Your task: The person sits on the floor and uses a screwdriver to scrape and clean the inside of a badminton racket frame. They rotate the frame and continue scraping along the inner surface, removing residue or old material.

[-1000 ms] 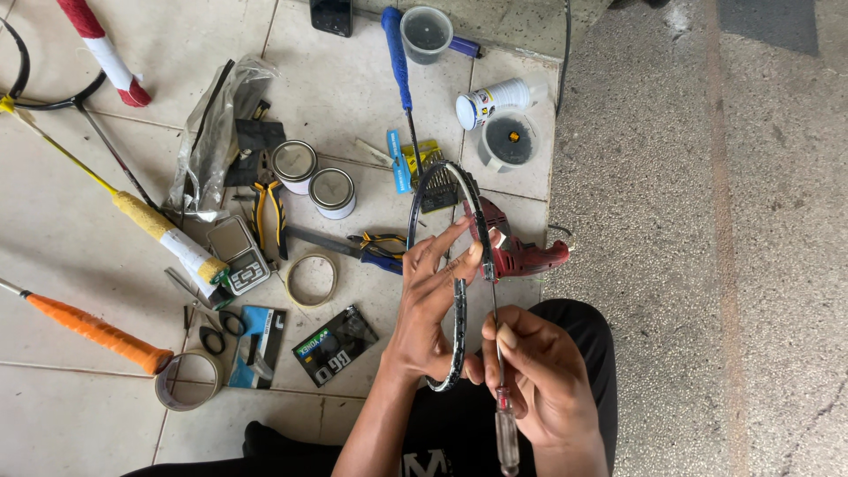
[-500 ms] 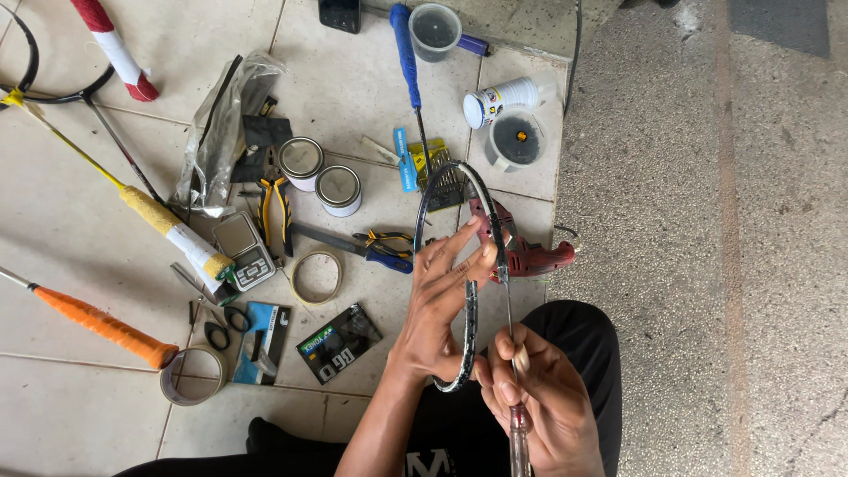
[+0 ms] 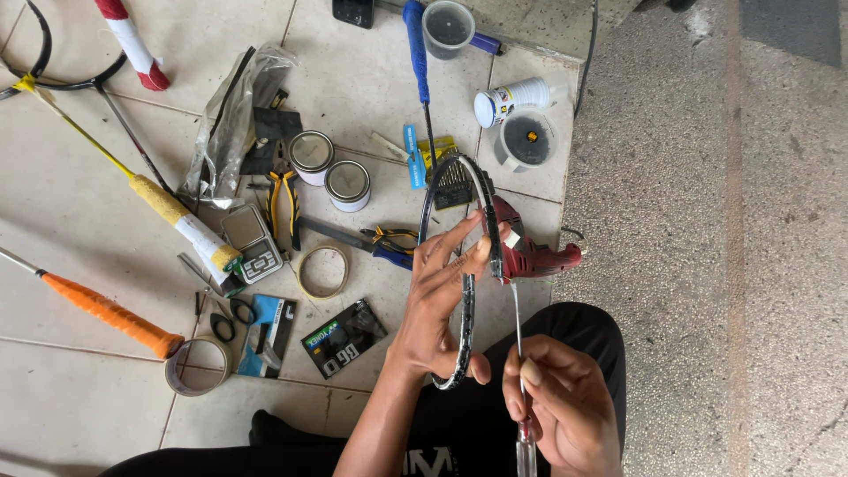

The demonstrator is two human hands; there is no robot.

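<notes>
The left hand (image 3: 442,309) grips the black badminton racket frame (image 3: 466,291), thumb wrapped at the lower rim and fingers spread across the opening to the far rim. The right hand (image 3: 561,406) pinches a thin metal awl (image 3: 518,318), its tip at the frame's right rim. The frame is held above the tiled floor (image 3: 71,389), just over a red power drill (image 3: 534,256) and blue-handled pliers (image 3: 389,243).

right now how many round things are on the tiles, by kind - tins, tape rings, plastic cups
tins: 2
tape rings: 2
plastic cups: 2
total: 6
</notes>
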